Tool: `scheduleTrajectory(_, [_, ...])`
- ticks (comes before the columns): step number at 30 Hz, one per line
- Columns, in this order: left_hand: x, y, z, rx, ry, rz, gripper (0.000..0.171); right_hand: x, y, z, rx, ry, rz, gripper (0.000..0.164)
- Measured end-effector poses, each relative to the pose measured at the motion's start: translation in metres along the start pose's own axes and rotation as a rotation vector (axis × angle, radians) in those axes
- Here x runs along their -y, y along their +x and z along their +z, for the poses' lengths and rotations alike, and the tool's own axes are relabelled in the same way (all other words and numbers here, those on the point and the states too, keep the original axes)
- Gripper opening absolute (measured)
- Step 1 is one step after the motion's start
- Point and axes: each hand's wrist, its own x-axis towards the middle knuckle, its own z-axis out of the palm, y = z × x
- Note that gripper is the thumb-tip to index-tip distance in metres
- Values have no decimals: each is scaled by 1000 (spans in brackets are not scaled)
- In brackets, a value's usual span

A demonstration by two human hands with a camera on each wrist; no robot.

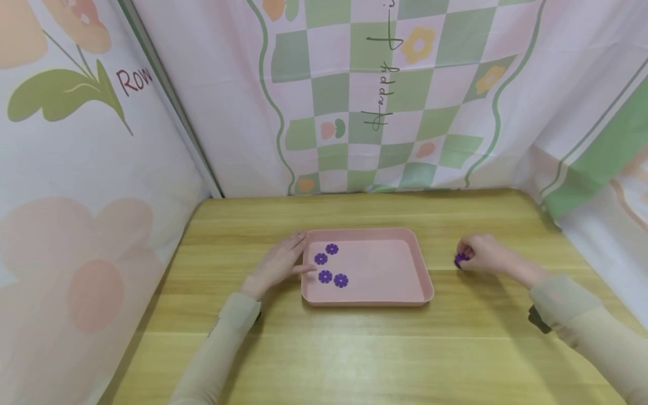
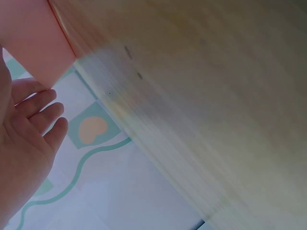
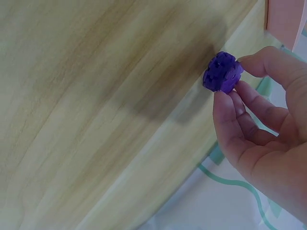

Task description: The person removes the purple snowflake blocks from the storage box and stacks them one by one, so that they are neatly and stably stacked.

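A shallow pink tray [image 1: 374,233] lies on the wooden table with several purple snowflake discs [image 1: 341,280] flat in its left part. My left hand [image 1: 275,264] is at the tray's left end, its fingers extended along the outer wall and its thumb reaching over the rim. In the left wrist view, the fingers [image 2: 49,111] lie beside the tray's corner [image 2: 48,57]. To the right of the tray, my right hand [image 1: 486,254] pinches a small cluster of purple snowflake discs [image 3: 223,73] between thumb and fingertips. The cluster is held close over the tabletop.
The wooden table [image 1: 324,354] extends around the tray on all sides. A patterned curtain [image 1: 374,101] hangs behind its back edge, with more printed cloth [image 1: 101,236] on the left side. A dark object [image 1: 539,319] shows beneath the right cuff.
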Motion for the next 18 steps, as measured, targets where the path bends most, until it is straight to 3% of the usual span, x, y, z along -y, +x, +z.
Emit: scheduleTrajectory(18, [0, -1, -1, 9, -7, 1, 90, 2, -1, 2, 10, 4, 4, 18])
